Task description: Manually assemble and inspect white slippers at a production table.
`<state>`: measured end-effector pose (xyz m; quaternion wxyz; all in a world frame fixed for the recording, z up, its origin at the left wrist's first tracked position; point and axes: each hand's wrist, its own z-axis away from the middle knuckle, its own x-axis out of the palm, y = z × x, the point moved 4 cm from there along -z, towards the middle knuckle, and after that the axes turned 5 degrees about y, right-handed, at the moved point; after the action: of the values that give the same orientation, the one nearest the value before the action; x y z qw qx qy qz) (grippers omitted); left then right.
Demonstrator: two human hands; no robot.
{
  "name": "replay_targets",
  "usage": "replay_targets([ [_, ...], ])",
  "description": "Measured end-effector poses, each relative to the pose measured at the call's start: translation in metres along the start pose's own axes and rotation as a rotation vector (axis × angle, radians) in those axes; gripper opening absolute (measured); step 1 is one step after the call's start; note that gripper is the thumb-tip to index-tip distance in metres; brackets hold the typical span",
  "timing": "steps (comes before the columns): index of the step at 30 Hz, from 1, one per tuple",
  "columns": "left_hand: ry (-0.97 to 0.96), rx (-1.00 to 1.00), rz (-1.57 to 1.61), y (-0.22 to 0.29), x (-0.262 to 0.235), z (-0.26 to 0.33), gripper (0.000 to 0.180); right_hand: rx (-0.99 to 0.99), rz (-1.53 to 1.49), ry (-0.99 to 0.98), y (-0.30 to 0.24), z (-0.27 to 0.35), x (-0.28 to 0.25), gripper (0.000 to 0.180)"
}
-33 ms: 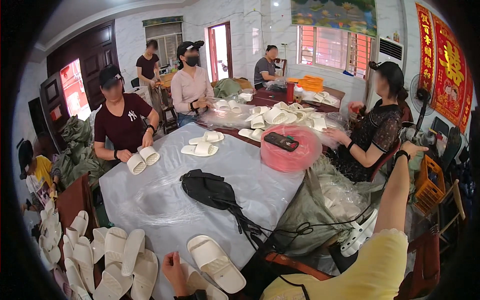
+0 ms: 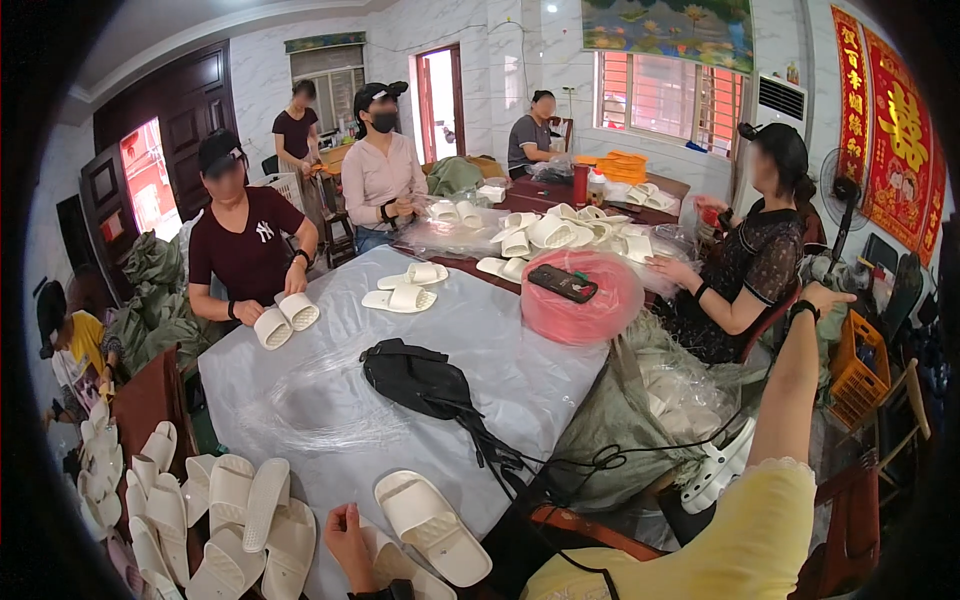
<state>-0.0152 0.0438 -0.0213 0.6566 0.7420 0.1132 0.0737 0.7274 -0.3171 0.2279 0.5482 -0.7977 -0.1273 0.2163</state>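
Note:
My left hand (image 2: 345, 545) sits at the near edge of the plastic-covered table (image 2: 500, 350), fingers curled over a white slipper (image 2: 395, 565). A second white slipper (image 2: 432, 525) lies sole-down just to its right. My right arm, in a yellow sleeve with a dark wristband, is raised to the right. My right hand (image 2: 828, 297) is up in the air beside a seated person in a dark top (image 2: 745, 265), its fingers stretched out with nothing seen in it.
A heap of white slippers (image 2: 240, 515) lies at the near left. A black bag (image 2: 415, 375) with a trailing cable sits mid-table, and a pink bundle (image 2: 585, 305) carries a phone. Several people sit around the tables handling slippers. An orange crate (image 2: 858, 375) stands at right.

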Motion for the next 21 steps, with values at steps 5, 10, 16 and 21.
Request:
replay_targets([
  [5, 0.003, -0.004, 0.020, 0.003, 0.001, 0.001, 0.016, 0.005, 0.020, -0.010, 0.001, 0.005, 0.002, 0.085],
  [10, -0.005, -0.007, 0.011, 0.001, 0.003, 0.000, 0.017, -0.010, -0.015, 0.005, 0.007, 0.001, 0.012, 0.086],
  [16, -0.003, 0.010, 0.047, -0.009, -0.002, -0.002, 0.017, 0.008, -0.033, -0.049, 0.001, 0.016, 0.005, 0.087],
  [21, -0.009, -0.002, 0.005, 0.005, 0.002, 0.000, 0.016, 0.014, -0.041, -0.062, -0.003, 0.028, -0.005, 0.086],
])
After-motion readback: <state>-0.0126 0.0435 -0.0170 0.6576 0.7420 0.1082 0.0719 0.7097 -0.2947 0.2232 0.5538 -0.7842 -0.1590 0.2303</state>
